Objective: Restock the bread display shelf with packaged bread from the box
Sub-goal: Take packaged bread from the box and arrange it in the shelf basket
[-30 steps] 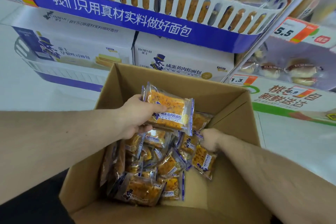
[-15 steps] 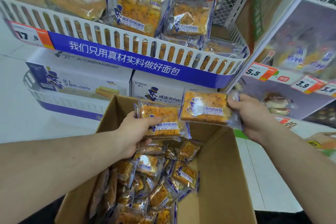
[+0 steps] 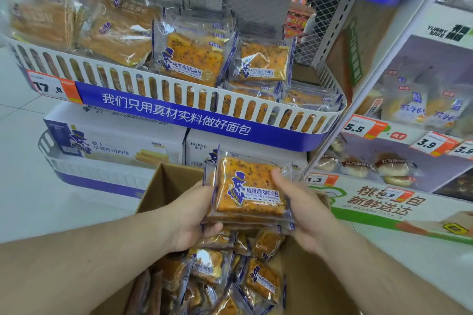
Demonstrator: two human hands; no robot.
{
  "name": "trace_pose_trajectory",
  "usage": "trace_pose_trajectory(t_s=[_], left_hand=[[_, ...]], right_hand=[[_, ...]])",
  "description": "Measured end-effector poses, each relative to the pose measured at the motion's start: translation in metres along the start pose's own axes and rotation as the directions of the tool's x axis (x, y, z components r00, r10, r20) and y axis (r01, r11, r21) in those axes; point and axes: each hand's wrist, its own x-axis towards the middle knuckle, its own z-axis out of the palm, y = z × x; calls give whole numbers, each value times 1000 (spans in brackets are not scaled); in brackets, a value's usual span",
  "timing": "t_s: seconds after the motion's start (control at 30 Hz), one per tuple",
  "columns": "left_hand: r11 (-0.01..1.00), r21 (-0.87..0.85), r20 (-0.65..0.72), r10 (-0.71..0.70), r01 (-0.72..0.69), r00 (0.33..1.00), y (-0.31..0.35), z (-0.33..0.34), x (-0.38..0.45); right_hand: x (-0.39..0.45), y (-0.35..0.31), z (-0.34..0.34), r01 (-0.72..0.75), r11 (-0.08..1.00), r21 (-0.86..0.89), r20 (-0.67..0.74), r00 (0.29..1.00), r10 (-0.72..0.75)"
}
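The cardboard box [image 3: 163,186] runs off the bottom edge; packets under the held bread packet [image 3: 249,186] are hidden.

Bright, even light; glare on the clear plastic bread wrappers [image 3: 120,30] at upper left; edges bend and blur.

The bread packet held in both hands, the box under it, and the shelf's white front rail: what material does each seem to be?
Bread packet: glossy clear plastic film, shown by glare. Box: brown matte cardboard, raw flap edges. Front rail: probably smooth white moulded plastic, slotted.
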Motion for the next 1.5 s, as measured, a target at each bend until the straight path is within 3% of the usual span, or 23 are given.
trace_pose_trajectory(t_s=[0.1, 0.27, 0.33, 0.43, 0.5, 0.6, 0.77, 0.9, 1.0, 1.07, 1.1, 1.17, 1.23, 1.27, 1.37, 1.43, 1.5], left_hand=[[998, -41, -20, 49, -50, 999, 12, 7, 3], [968, 233, 135, 66, -96, 989, 27, 7, -11], [943, 325, 88, 53, -79, 995, 30, 7, -8], [938, 321, 101, 101, -128, 990, 30, -6, -6], [931, 328, 108, 133, -161, 985, 44, -1, -10], [882, 362, 173, 253, -301, 952, 74, 15, -21], [735, 426, 177, 504, -528, 845, 156, 54, -30], [622, 521, 140, 614, -585, 777, 195, 74, -16], [589, 582, 43, 667, -561, 744, 205, 75, 6], [475, 696, -17, 760, -538, 649, 202, 70, 18], [365, 779, -21, 828, -510, 561, 198, 68, 23], [82, 895, 84, 935, -438, 345, 189, 63, 31], [-181, 931, 253, 946, -317, 203, 187, 60, 37], [-269, 935, 316, 929, -232, 194, 187, 58, 39], [-408, 912, 402, 862, -47, 308, 186, 52, 42], [-443, 897, 410, 831, 1, 376, 182, 49, 44], [-449, 893, 403, 825, 27, 395, 178, 45, 44]], right_hand=[[1, 6, 0, 5, 1000, 22, 3, 1000, -5], [-2, 6, 3, 66, 998, -8, -22, 998, -66], [-4, 4, 3, 63, 998, -8, -26, 998, -64], [-5, 1, 2, 8, 998, 60, 49, 999, -11], [-8, -6, 2, 21, 1000, -10, 58, 998, -20], [-15, -40, -2, 232, 966, -117, 30, 973, -230], [-8, -126, -14, 506, 840, -197, -12, 855, -518], [30, -178, -24, 606, 746, -276, 2, 776, -630], [64, -190, -27, 600, 722, -344, 18, 773, -634], [85, -189, -23, 590, 713, -378, 18, 775, -632], [94, -188, -20, 585, 708, -395, 22, 777, -629], [111, -185, -16, 580, 703, -412, 34, 780, -624], [119, -183, -11, 572, 703, -422, 51, 790, -612], [121, -183, -10, 560, 708, -430, 72, 803, -592], [115, -179, -2, 495, 665, -559, 117, 841, -528], [111, -181, 0, 467, 631, -620, 115, 849, -516], [105, -183, 0, 472, 609, -637, 112, 839, -533]])
